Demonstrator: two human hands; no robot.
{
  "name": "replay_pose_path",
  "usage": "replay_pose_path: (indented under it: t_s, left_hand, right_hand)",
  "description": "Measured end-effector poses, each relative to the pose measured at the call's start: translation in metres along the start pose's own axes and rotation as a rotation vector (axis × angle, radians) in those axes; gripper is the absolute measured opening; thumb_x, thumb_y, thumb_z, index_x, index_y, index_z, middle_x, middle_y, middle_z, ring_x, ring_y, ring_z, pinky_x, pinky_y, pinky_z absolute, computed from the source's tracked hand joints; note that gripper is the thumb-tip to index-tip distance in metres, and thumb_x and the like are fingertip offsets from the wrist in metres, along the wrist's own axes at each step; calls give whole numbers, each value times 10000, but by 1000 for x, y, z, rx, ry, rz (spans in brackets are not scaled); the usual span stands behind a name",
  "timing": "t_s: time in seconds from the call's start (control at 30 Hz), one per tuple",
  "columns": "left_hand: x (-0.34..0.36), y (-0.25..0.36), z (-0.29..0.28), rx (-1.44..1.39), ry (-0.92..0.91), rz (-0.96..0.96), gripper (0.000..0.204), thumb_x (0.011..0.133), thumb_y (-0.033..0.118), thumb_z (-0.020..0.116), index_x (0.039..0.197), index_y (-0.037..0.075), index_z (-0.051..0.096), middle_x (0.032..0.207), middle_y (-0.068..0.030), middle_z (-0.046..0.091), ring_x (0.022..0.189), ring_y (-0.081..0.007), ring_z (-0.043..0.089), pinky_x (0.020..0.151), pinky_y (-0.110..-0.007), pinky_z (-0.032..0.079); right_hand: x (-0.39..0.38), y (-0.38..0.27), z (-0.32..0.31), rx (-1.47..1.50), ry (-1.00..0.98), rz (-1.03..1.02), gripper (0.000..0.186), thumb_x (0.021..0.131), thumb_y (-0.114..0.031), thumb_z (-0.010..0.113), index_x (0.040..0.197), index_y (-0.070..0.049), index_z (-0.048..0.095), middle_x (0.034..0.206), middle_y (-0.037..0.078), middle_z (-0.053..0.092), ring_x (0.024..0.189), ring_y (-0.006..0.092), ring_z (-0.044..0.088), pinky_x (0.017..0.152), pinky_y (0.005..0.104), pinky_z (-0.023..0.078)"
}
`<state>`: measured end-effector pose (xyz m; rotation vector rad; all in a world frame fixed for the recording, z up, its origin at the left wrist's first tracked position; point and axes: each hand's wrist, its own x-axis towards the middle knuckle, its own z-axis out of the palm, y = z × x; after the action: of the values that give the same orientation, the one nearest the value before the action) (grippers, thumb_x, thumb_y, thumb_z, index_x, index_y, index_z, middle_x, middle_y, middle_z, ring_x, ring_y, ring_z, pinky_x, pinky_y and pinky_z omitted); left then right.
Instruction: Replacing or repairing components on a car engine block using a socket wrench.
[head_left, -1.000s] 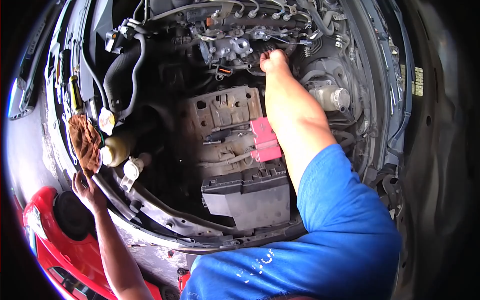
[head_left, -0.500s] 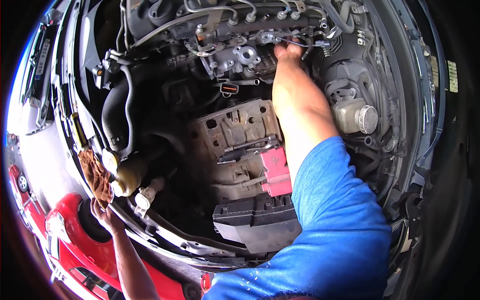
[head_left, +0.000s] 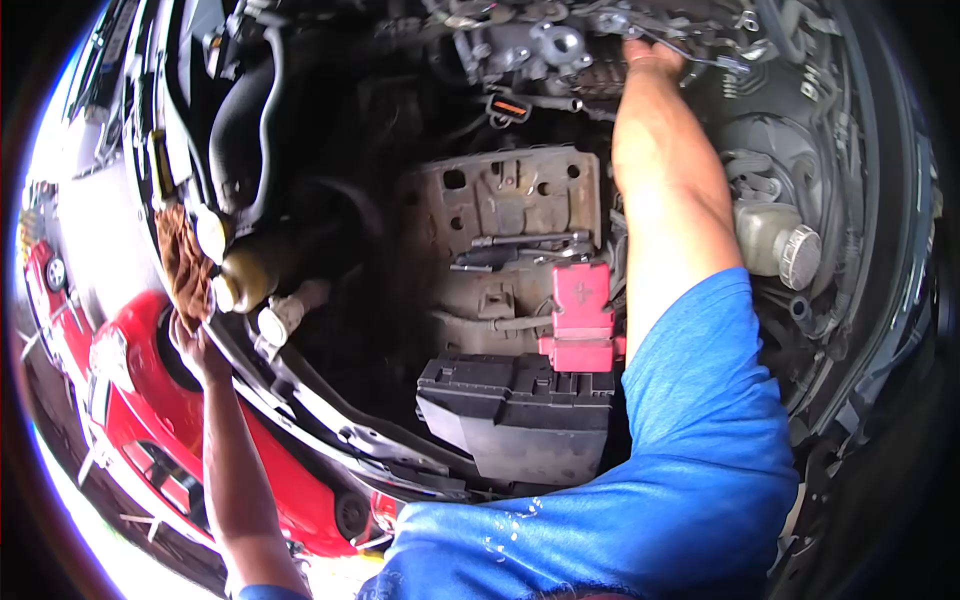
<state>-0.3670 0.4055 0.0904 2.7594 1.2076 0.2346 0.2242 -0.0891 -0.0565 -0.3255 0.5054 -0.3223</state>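
Observation:
My right arm reaches across the engine bay, and my right hand [head_left: 652, 57] is down among the parts at the far side of the engine. Its fingers look bent inward; their tips and whatever they grip are hidden. A thin wire with a grey connector [head_left: 732, 64] runs beside that hand. Left of it is a bare metal engine housing [head_left: 556, 46] with a round opening. At the car's front edge, my left hand [head_left: 193, 350] has its fingers curled at the lower end of a crumpled brown rag [head_left: 184, 262].
A ratchet [head_left: 540, 245] lies on the rusty metal tray [head_left: 500, 190]. Nearer are a red terminal cover [head_left: 582, 300] and a black box [head_left: 515, 420]. A fluid reservoir [head_left: 765, 238] stands right of my arm. A yellow-handled tool [head_left: 160, 168] sits by the rag. Red cars [head_left: 240, 450] stand outside.
The view has shifted, so the engine sits higher and farther right in the picture. Both hands keep about the same places on the car.

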Motion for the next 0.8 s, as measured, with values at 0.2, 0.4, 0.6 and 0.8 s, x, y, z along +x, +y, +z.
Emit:
replay_pose_path:
  t_s: [0.2, 0.4, 0.6, 0.8]
  left_hand:
    - [1, -4, 1, 8, 3, 69, 463, 857, 321, 569, 1219, 32, 580, 1320, -154, 486, 1244, -304, 428, 1059, -378, 349]
    - [1, 10, -1, -2, 36, -52, 453, 831, 343, 606, 1183, 58, 608, 1295, -135, 514, 1237, -274, 452, 1034, -361, 380]
    - [1, 9, 0, -89, 44, -49, 457, 827, 348, 620, 1177, 53, 613, 1293, -137, 515, 1226, -270, 468, 1031, -364, 381]
    - [1, 9, 0, -94, 25, -55, 407, 866, 235, 645, 1208, 20, 592, 1278, -140, 504, 1219, -252, 459, 1044, -340, 357]
  right_hand:
    - [14, -9, -8, -161, -141, 204, 307, 899, -267, 543, 1117, -74, 641, 1128, 111, 649, 1009, 293, 603, 858, 516, 466]
    - [50, -8, -20, -201, -242, 317, 339, 862, -317, 617, 1098, -76, 649, 1137, 98, 662, 1031, 293, 628, 878, 519, 527]
    - [54, -9, -18, -239, -236, 302, 338, 899, -275, 555, 1154, -67, 635, 1210, 117, 633, 1136, 299, 577, 1002, 525, 441]
    - [47, -12, -22, -195, -220, 288, 342, 892, -298, 569, 1136, -66, 635, 1158, 123, 649, 1060, 318, 615, 877, 533, 514]
